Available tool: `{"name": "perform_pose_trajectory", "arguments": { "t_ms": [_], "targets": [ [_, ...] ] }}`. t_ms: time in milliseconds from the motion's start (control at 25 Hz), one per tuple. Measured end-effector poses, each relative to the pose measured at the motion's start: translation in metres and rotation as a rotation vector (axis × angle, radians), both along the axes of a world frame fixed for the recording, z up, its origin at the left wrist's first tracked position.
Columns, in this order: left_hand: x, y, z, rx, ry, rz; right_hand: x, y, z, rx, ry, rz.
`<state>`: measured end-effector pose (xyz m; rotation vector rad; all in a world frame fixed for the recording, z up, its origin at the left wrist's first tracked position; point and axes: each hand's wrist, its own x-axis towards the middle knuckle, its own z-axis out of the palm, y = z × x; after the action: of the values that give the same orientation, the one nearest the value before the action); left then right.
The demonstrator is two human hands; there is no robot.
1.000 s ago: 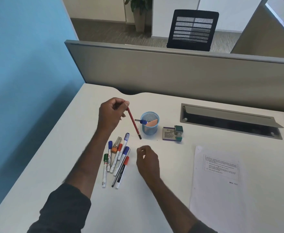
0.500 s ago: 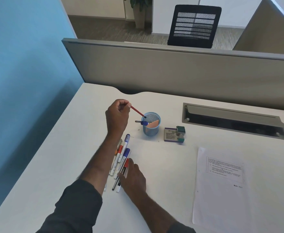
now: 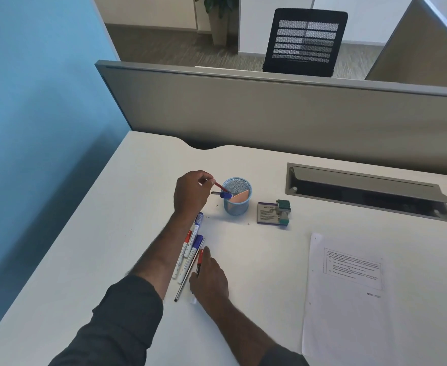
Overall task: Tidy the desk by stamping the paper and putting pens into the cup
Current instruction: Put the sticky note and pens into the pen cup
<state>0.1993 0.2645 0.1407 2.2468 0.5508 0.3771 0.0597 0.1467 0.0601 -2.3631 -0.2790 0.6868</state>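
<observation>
A blue mesh cup (image 3: 236, 207) stands on the white desk (image 3: 127, 233) with a blue-capped pen and a pink card in it. My left hand (image 3: 190, 192) pinches the top end of a red pencil (image 3: 221, 186), whose tip dips over the cup's rim. Several markers and pens (image 3: 190, 249) lie in a row beside my left forearm. My right hand (image 3: 209, 278) rests on the red-capped marker (image 3: 199, 262) at the right edge of that row, fingers on it. A printed paper (image 3: 346, 294) lies at the right.
A stamp (image 3: 283, 212) sits beside a purple ink pad box (image 3: 267, 213) just right of the cup. An open cable tray (image 3: 362, 191) is set in the desk behind. A grey partition (image 3: 270, 114) closes the back edge.
My left hand carried the red pencil right and lowered its tip into the cup. My right hand moved left onto the red-capped marker in the row.
</observation>
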Motion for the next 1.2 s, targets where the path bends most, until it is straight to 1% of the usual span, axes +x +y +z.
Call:
{"name": "perform_pose_trajectory", "arguments": {
  "t_ms": [120,240,400,560,640,840,920,1000,1080,1200],
  "targets": [
    [-0.003,0.0,-0.003,0.015,0.062,-0.011,0.001,0.0,0.002,-0.009,0.044,-0.034],
    [-0.005,-0.002,-0.002,0.014,0.075,-0.015,0.0,-0.002,0.002,-0.005,0.07,-0.075],
    [-0.006,-0.002,0.001,0.018,0.107,-0.022,0.002,-0.009,0.001,0.019,0.032,-0.117],
    [-0.007,-0.001,0.005,0.019,0.148,-0.044,0.012,-0.018,0.013,0.094,0.021,-0.129],
    [-0.01,-0.001,0.009,0.022,0.132,-0.029,0.019,-0.023,0.023,0.137,-0.024,-0.158],
    [-0.031,-0.007,0.034,0.01,0.009,-0.023,0.046,-0.037,0.062,0.255,-0.139,-0.201],
    [-0.038,-0.013,0.047,-0.054,-0.007,-0.07,0.058,-0.043,0.081,0.285,-0.172,-0.205],
    [-0.043,-0.017,0.058,-0.126,0.002,-0.159,0.07,-0.047,0.099,0.309,-0.233,-0.197],
    [-0.046,-0.02,0.066,-0.163,-0.002,-0.248,0.079,-0.051,0.114,0.306,-0.325,-0.173],
    [-0.046,-0.022,0.075,-0.2,-0.042,-0.302,0.091,-0.055,0.123,0.286,-0.432,-0.148]
  ]
}}
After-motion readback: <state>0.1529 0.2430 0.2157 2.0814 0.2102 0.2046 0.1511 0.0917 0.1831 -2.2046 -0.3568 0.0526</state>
